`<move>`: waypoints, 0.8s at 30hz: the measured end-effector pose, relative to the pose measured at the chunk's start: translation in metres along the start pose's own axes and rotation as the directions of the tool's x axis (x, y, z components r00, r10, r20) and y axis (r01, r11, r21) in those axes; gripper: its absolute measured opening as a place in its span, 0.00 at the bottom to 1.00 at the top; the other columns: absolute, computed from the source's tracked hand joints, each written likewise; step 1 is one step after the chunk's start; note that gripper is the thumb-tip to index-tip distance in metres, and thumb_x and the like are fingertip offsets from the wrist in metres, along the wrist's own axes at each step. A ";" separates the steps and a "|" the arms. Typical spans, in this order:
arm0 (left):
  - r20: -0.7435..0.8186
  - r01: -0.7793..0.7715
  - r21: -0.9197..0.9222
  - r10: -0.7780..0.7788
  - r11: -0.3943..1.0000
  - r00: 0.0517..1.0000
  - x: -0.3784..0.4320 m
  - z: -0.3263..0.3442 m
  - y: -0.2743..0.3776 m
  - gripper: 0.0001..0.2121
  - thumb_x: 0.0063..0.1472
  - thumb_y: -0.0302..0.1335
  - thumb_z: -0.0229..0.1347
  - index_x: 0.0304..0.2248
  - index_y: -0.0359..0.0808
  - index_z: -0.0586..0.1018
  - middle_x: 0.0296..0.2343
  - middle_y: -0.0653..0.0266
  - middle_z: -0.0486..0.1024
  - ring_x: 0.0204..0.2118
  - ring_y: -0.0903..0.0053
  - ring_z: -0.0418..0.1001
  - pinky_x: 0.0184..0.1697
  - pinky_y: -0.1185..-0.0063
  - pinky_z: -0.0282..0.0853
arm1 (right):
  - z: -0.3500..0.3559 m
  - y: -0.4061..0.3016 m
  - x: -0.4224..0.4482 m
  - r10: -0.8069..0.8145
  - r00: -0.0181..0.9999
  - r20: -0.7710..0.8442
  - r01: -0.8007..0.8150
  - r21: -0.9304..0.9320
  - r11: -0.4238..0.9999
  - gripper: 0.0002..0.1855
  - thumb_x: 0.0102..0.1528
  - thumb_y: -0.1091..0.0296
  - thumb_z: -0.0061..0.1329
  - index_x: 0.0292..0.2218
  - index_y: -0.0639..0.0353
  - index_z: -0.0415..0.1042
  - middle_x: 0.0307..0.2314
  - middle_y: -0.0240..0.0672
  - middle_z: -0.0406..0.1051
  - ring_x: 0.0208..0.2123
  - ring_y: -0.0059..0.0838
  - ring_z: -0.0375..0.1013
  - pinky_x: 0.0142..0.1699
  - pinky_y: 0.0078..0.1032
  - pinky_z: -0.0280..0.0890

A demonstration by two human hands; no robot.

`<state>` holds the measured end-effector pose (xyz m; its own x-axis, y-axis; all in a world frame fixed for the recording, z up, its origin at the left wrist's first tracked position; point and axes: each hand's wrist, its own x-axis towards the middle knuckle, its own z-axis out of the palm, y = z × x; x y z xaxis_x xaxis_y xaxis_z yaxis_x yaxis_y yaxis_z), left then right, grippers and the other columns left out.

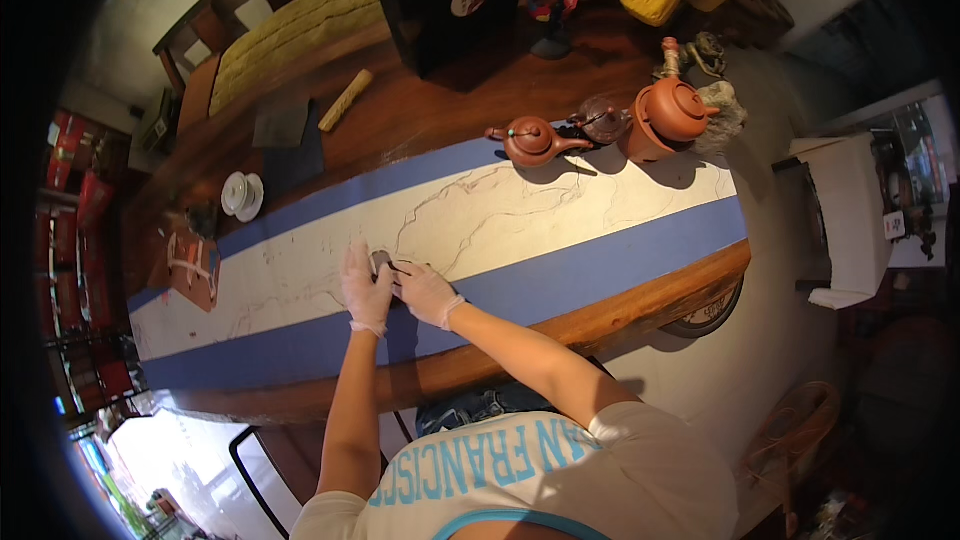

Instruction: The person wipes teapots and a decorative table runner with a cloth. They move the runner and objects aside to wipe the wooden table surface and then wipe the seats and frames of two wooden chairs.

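Note:
My left hand (pixel 367 289) and my right hand (pixel 426 295) wear thin translucent gloves and meet over the middle of a long cloth runner (pixel 517 229). Between the left thumb and fingers is a small dark object (pixel 381 259); its kind is hard to tell. The left fingers point away from me, fairly straight. My right fingers bend around a thin dark item (pixel 401 268), partly hidden by the hand, and their tips reach toward the small object. The runner has a pale band with line drawings and blue borders.
On the runner's right stand a reddish clay teapot (pixel 531 141), a darker pot (pixel 601 120) and an orange clay kettle (pixel 672 111). A white lidded bowl (pixel 241 196) is at left. Behind are a yellowish stick (pixel 345 100) and a black box (pixel 450 7). The wooden table edge (pixel 600 315) is near me.

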<state>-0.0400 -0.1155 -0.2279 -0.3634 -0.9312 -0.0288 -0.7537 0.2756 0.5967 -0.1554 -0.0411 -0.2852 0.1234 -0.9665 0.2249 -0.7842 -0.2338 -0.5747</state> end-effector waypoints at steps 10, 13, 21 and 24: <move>-0.420 -0.344 -0.439 0.149 0.830 0.895 0.260 -0.066 0.145 0.48 0.47 0.30 0.65 0.60 0.28 0.45 0.61 0.50 0.43 0.64 0.66 0.40 0.63 0.75 0.41 | -0.223 0.102 -0.022 0.125 0.974 -0.192 -0.057 0.326 0.944 0.18 0.48 0.70 0.51 0.44 0.57 0.73 0.40 0.42 0.71 0.41 0.38 0.71 0.47 0.28 0.65; -0.396 -0.299 -0.495 0.095 0.816 0.913 0.313 -0.078 0.167 0.51 0.44 0.32 0.67 0.60 0.28 0.45 0.61 0.48 0.40 0.65 0.65 0.39 0.63 0.75 0.42 | -0.327 0.153 0.056 0.316 0.791 -0.525 -0.143 0.344 0.928 0.09 0.51 0.75 0.50 0.36 0.60 0.76 0.31 0.34 0.76 0.31 0.22 0.74 0.38 0.21 0.68; -0.227 -0.401 -0.423 0.333 0.812 0.915 0.391 -0.064 0.194 0.49 0.43 0.31 0.68 0.59 0.28 0.50 0.56 0.46 0.57 0.56 0.71 0.60 0.57 0.79 0.55 | -0.448 0.281 0.212 0.722 0.593 -0.356 -0.785 -0.054 0.617 0.26 0.45 0.46 0.55 0.35 0.61 0.77 0.34 0.45 0.75 0.39 0.39 0.75 0.44 0.28 0.68; -0.171 -0.334 -0.498 0.287 0.801 0.943 0.399 -0.057 0.197 0.37 0.46 0.20 0.65 0.53 0.29 0.57 0.43 0.55 0.70 0.43 0.75 0.70 0.47 0.80 0.66 | -0.428 0.324 0.229 0.772 0.492 -0.403 -0.853 -0.049 0.519 0.21 0.49 0.50 0.46 0.23 0.60 0.78 0.23 0.38 0.76 0.31 0.37 0.76 0.42 0.27 0.68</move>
<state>-0.3023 -0.4468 -0.0757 -0.4654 -0.8393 0.2811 -0.2095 0.4130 0.8863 -0.6419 -0.2933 -0.0830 -0.7892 -0.6139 -0.0159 -0.5419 0.7085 -0.4521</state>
